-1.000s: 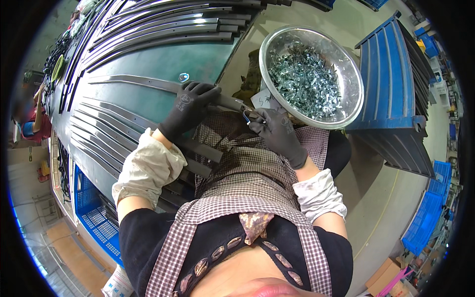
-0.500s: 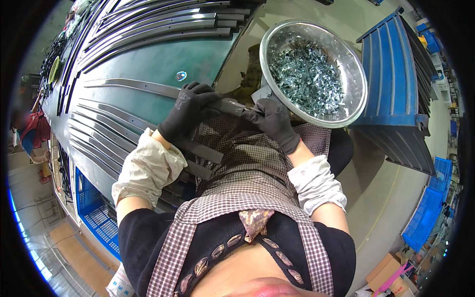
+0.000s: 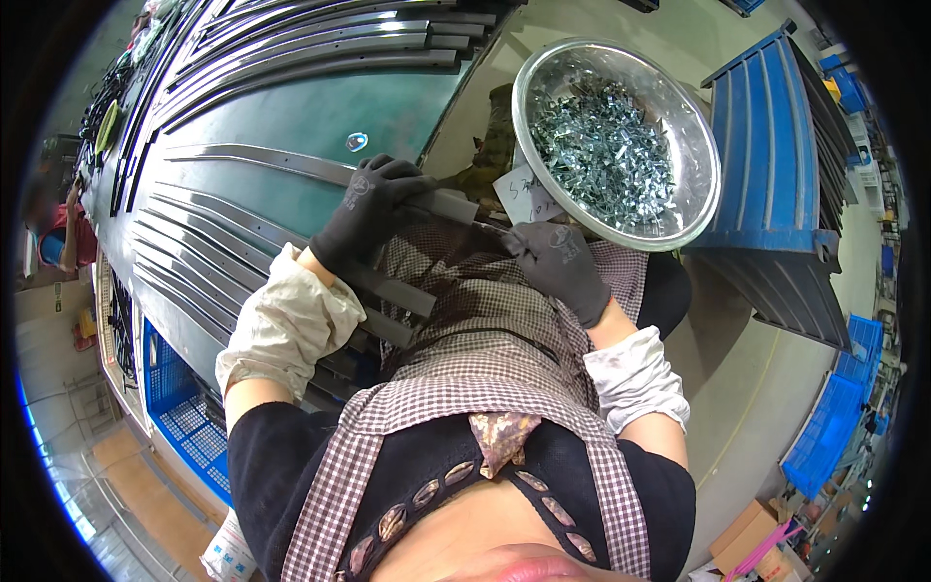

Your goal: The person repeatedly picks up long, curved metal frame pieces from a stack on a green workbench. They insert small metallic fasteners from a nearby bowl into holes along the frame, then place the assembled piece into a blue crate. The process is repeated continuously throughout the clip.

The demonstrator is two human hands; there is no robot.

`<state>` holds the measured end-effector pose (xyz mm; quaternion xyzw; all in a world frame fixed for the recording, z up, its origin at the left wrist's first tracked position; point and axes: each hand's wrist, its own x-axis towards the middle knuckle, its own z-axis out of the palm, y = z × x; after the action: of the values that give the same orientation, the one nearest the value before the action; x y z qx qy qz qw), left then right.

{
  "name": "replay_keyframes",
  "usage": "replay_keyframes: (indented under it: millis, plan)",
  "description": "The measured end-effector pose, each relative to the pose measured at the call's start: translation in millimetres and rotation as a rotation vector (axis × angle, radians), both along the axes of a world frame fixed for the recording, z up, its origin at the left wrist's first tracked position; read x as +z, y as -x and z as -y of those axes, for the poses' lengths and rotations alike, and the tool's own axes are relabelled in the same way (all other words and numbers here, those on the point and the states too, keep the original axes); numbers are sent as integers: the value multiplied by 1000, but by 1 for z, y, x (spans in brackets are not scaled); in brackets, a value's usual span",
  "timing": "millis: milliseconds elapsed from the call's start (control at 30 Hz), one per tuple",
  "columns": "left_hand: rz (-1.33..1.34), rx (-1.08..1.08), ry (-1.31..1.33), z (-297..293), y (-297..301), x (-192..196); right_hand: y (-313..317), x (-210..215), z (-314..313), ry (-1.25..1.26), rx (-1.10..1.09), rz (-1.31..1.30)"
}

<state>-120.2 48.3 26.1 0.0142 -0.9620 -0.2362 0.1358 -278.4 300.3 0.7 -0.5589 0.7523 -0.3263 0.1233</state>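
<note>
My left hand [image 3: 373, 215], in a dark grey work glove, is closed around a long dark trim strip [image 3: 281, 165]. The strip runs from the table on the left to a blunt end just past my fingers. Off that end, my gloved right hand [image 3: 561, 267] is closed in a pinch, with a sliver of something thin and shiny at its fingertips; I cannot make out what it is. A gap separates the right hand from the strip. Beyond the right hand stands a round metal bowl [image 3: 699, 189] holding many small shiny metal clips [image 3: 606, 145].
The green-topped table [image 3: 320, 121] bears more dark strips [image 3: 320, 63] at its far side and nearer me. A paper with writing [image 3: 526, 197] lies beside the bowl. Blue metal bin [image 3: 761, 136] at right; blue plastic crate [image 3: 184, 417] at lower left. A person [image 3: 73, 228] is at far left.
My right hand has drawn back from the strip's end, right and toward me, uncovering the paper. My left hand keeps hold of the strip almost unmoved.
</note>
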Motion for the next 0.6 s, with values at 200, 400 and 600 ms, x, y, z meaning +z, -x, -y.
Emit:
replay_keyframes:
  millis: [200, 400, 600]
  plan:
    - [137, 3, -44, -1, -17, 10, 1, 6, 6, -50, 81, -182]
    - [539, -44, -432, 12, -38, 51, 89, 11, -6, -132, -138, 76]
    - [269, 257, -206, 98, 25, 30, 159, -38, 5, -419, -327, -271]
